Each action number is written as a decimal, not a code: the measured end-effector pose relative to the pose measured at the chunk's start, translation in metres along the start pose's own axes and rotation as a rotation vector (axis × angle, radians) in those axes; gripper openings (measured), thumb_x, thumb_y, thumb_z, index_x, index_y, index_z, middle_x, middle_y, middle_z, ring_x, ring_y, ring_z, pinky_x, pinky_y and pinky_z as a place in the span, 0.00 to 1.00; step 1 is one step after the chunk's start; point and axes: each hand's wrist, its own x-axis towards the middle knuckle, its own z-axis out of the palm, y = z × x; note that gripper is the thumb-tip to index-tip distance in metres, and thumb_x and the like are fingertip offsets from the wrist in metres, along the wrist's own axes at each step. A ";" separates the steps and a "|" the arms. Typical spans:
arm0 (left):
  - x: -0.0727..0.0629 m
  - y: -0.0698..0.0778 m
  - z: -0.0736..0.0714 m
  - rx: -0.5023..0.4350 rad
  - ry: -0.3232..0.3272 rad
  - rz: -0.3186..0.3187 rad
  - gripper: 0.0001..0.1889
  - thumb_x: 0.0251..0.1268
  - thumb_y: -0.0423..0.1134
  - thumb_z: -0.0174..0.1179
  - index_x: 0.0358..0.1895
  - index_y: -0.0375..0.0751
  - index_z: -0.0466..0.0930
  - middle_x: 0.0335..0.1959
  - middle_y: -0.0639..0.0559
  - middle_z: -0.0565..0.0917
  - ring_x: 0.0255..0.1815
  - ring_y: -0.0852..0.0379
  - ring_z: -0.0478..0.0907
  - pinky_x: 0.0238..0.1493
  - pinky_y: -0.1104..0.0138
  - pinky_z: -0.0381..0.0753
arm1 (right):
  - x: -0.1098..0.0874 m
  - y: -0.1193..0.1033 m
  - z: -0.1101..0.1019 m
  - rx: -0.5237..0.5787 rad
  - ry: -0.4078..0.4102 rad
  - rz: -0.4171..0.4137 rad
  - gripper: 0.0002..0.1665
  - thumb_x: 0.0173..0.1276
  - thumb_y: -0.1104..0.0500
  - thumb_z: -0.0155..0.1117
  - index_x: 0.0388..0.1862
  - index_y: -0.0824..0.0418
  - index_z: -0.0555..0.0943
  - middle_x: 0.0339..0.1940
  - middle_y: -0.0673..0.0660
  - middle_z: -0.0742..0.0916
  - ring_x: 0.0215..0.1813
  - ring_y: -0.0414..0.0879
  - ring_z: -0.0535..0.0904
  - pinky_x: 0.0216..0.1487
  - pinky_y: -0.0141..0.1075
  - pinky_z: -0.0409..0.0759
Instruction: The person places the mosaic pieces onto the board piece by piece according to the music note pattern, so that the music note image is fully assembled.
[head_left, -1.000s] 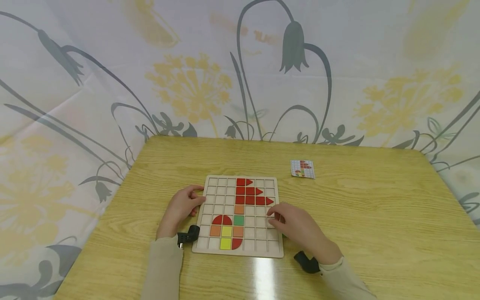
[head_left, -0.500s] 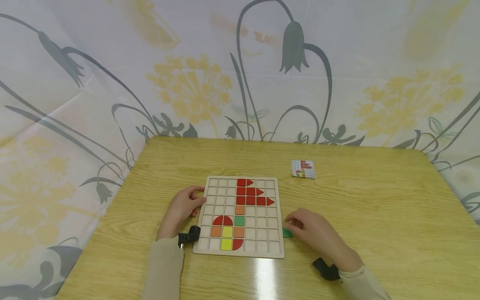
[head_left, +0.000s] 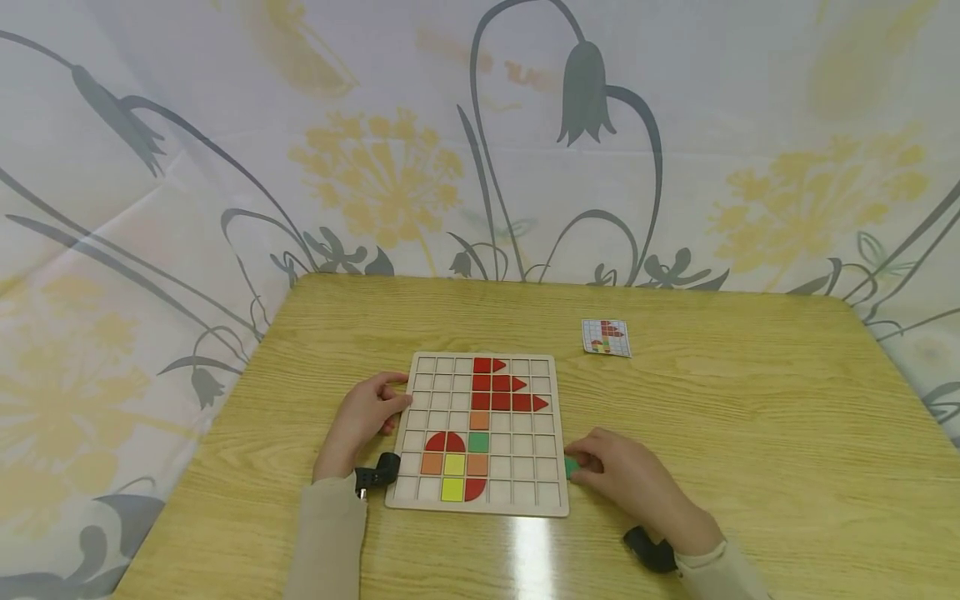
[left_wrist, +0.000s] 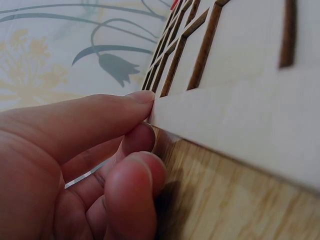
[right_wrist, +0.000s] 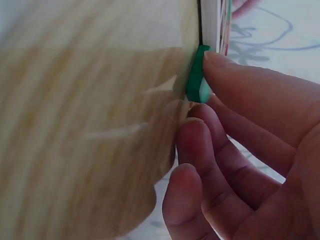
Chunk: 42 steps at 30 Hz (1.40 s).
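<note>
In the head view a pale wooden grid board (head_left: 525,508) lies on the table, with red, orange, yellow and one green tile (head_left: 477,442) set in its cells. My left hand (head_left: 369,414) is at the board's left edge, thumb tip and index fingertip touching the rim; the left wrist view shows the thumb (left_wrist: 125,107) on the edge and the other fingers loosely bent. Just off the right edge, my right hand (head_left: 626,471) pinches a small green tile (right_wrist: 197,75). Its thumb is on the tile; the index fingertip is hidden behind it in the right wrist view.
A small pattern card (head_left: 607,338) lies behind the board, to the right, printed with a similar coloured figure on a grid. The wooden table (head_left: 750,400) ends at a floral backdrop (head_left: 420,125). A black wrist camera (head_left: 649,550) sits near each hand.
My right hand has moved off the board's right side to the table beside it, then slightly left and closed on the green tile. The left hand stays put.
</note>
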 end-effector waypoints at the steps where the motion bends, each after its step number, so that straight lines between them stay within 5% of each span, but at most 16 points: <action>1: 0.000 0.000 0.000 0.000 0.000 0.000 0.21 0.58 0.39 0.59 0.56 0.44 0.71 0.29 0.48 0.73 0.16 0.58 0.69 0.20 0.67 0.74 | 0.000 -0.001 0.000 -0.008 0.004 -0.002 0.15 0.52 0.53 0.68 0.40 0.53 0.82 0.29 0.38 0.75 0.29 0.31 0.68 0.30 0.28 0.71; 10: 0.000 0.000 0.000 0.001 0.003 -0.008 0.20 0.58 0.39 0.59 0.56 0.46 0.71 0.29 0.48 0.74 0.16 0.58 0.69 0.19 0.68 0.74 | -0.002 0.000 0.002 -0.015 0.032 -0.043 0.05 0.54 0.56 0.67 0.30 0.47 0.80 0.30 0.38 0.74 0.29 0.31 0.67 0.29 0.28 0.69; 25: -0.003 0.004 0.000 -0.012 0.008 -0.003 0.20 0.58 0.38 0.59 0.56 0.44 0.71 0.28 0.48 0.73 0.16 0.58 0.68 0.18 0.67 0.73 | -0.001 0.004 -0.012 0.097 0.015 0.078 0.07 0.61 0.53 0.61 0.38 0.49 0.81 0.34 0.40 0.82 0.36 0.35 0.75 0.38 0.35 0.74; 35: -0.002 0.001 0.000 0.001 0.007 -0.011 0.20 0.58 0.39 0.59 0.55 0.46 0.72 0.28 0.48 0.75 0.16 0.58 0.69 0.19 0.67 0.74 | 0.005 0.004 -0.012 0.097 0.079 -0.028 0.07 0.60 0.52 0.62 0.38 0.46 0.81 0.33 0.37 0.80 0.34 0.32 0.74 0.37 0.32 0.74; 42: -0.002 0.004 0.001 0.001 0.006 -0.008 0.20 0.58 0.39 0.59 0.55 0.46 0.72 0.28 0.48 0.75 0.16 0.58 0.69 0.19 0.67 0.74 | 0.012 -0.008 -0.013 0.125 0.047 -0.042 0.08 0.61 0.51 0.61 0.38 0.45 0.82 0.36 0.40 0.83 0.34 0.31 0.74 0.37 0.31 0.74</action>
